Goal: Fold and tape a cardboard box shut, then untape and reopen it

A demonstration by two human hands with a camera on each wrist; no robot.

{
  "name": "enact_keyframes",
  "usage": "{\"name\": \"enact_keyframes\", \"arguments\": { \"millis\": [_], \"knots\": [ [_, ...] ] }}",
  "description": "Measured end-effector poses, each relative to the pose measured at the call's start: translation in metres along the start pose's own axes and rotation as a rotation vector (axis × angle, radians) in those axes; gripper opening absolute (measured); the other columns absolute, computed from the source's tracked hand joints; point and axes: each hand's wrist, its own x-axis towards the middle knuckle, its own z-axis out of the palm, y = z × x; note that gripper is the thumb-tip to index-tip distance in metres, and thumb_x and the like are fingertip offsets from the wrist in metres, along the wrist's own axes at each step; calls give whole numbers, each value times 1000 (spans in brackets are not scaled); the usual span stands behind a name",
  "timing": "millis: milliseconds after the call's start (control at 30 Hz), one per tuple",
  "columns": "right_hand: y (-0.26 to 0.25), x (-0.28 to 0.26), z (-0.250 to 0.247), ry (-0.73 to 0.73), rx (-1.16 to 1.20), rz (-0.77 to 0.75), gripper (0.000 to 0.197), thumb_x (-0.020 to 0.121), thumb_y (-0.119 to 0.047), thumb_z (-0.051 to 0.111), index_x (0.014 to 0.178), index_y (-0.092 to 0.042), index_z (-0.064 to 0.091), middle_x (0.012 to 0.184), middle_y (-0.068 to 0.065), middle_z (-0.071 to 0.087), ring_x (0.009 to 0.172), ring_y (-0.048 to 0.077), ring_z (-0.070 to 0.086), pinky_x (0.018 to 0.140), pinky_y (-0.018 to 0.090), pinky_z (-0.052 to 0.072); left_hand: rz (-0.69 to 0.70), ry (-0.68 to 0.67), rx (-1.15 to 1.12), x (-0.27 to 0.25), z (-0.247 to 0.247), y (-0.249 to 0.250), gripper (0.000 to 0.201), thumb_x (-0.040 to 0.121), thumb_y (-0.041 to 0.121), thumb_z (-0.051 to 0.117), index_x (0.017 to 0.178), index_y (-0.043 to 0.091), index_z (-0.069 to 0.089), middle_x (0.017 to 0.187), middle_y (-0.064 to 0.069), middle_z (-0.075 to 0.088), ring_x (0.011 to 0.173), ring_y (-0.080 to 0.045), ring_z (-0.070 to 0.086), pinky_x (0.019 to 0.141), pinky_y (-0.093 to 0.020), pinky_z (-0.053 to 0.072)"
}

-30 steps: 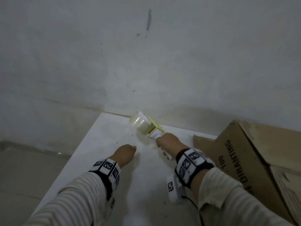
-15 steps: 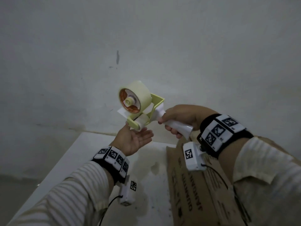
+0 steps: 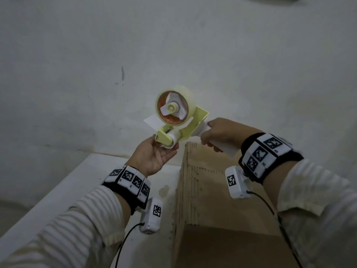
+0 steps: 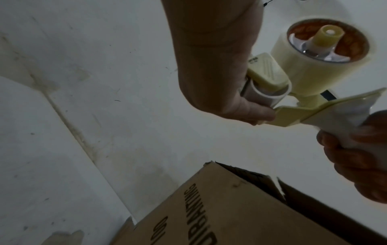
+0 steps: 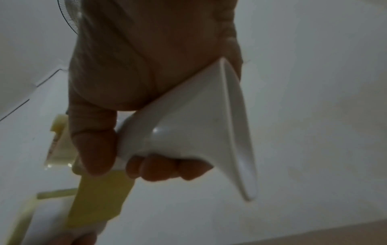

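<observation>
A yellow tape dispenser [image 3: 181,122] with a roll of clear tape [image 3: 173,111] is held up in front of the wall. My right hand [image 3: 212,136] grips its white handle [image 5: 188,132], fingers wrapped round it. Palm up under the dispenser's front end, my left hand [image 3: 164,146] has its thumb beside the yellow guard and its fingers beneath the white roller [image 4: 326,94]. The brown cardboard box [image 3: 222,190] stands just below both hands, with printed letters on its side [image 4: 199,215]. Its top flaps meet with a gap in the left wrist view.
The box stands on a white table [image 3: 77,190] set against a stained grey-white wall [image 3: 173,45]. The table's left edge drops to a grey floor [image 3: 11,207]. Cables hang from both wrist cameras.
My right hand lifted the dispenser off the table to chest height over the box. My left hand left the table, turned palm up and closed in on the dispenser's front end.
</observation>
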Motion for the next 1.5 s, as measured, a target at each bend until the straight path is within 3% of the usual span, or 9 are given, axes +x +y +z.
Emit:
{"name": "enact_keyframes", "arguments": {
  "millis": [100,500,567,667,767,900,1133,1400,1500],
  "knots": [
    [10,-11,-5,25,-10,-38,13,80,-8,68,86,-2,58,64,10,55,51,23,50,49,26,41,0,-37,-18,-12,7,-8,46,100,40,34,103,3,60,79,-16,75,66,-25,74,60,-33,60],
    [22,-20,-6,29,5,-79,10,73,-4,70,73,-4,60,60,10,58,50,23,52,49,25,43,-54,13,145,-25,11,-26,23,99,7,39,94,4,61,78,-5,74,70,-21,72,54,-29,59],
    [22,-18,-3,25,6,-60,9,73,-2,68,71,-3,59,61,11,57,50,23,51,50,26,43,-88,43,209,-23,7,-27,20,98,5,41,95,5,60,84,-3,68,72,-20,66,51,-26,58],
    [23,-16,2,20,-12,-25,10,74,0,65,70,-3,57,63,13,57,50,23,51,49,25,42,-78,117,241,-16,4,-29,19,95,0,43,102,6,59,80,-5,63,53,-11,56,45,-18,53],
    [27,-13,7,23,-27,10,14,74,1,63,66,-4,53,61,13,56,49,23,51,48,24,42,-33,185,321,-11,3,-29,22,94,-3,42,90,9,59,86,-11,57,59,-14,48,41,-16,49],
    [37,-13,10,36,17,43,20,75,4,60,61,-5,50,59,14,53,48,23,49,49,25,41,34,203,450,-10,4,-26,33,93,-10,34,83,10,58,68,-8,49,52,-14,39,40,-18,42],
    [48,-15,-3,68,-55,74,23,75,3,62,61,-5,46,60,15,53,52,24,53,54,30,43,54,247,519,-6,15,-33,42,91,-10,32,128,2,49,60,-10,48,41,-16,38,40,-22,41],
    [64,-12,-28,96,-284,167,10,66,5,65,63,-1,57,74,16,58,68,26,50,60,33,41,84,237,537,-14,1,-31,45,92,-7,49,135,4,41,84,-14,65,51,-15,42,53,-27,45],
    [66,-10,-27,57,-345,178,20,68,8,63,57,-4,50,70,14,52,60,23,42,55,26,34,85,227,521,-11,4,-38,49,93,-5,50,139,5,37,86,-12,65,53,-16,43,56,-28,47]
  ]
}}
